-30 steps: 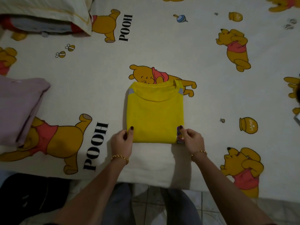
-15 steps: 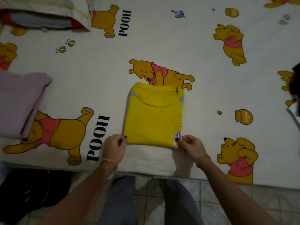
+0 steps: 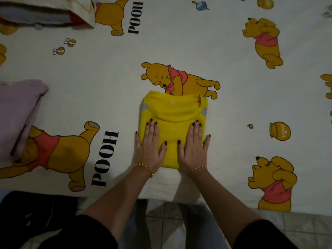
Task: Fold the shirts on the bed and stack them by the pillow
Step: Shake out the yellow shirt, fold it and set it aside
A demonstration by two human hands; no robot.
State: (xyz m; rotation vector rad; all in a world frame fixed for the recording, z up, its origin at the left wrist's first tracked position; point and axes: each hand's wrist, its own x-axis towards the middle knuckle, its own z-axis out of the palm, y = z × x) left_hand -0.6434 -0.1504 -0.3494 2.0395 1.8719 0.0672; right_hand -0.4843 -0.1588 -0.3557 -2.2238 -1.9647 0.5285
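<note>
A folded yellow shirt (image 3: 173,112) lies near the front edge of the bed, its collar pointing away from me. My left hand (image 3: 150,146) lies flat on its left half, fingers straight and spread. On the right half my right hand (image 3: 194,146) presses down the same way. A folded lilac shirt (image 3: 17,112) sits at the left edge of the bed. The pillow (image 3: 45,9) shows at the top left corner, with some folded clothes partly under it.
The bed sheet (image 3: 233,105) is cream with bear and honey-pot prints. A dark garment or bag (image 3: 34,211) lies on the floor at the lower left. Tiled floor (image 3: 296,229) and my legs show below the bed's front edge.
Both hands left the shirt's bottom corners and now lie flat on top of it. The small tag at the lower right corner is hidden.
</note>
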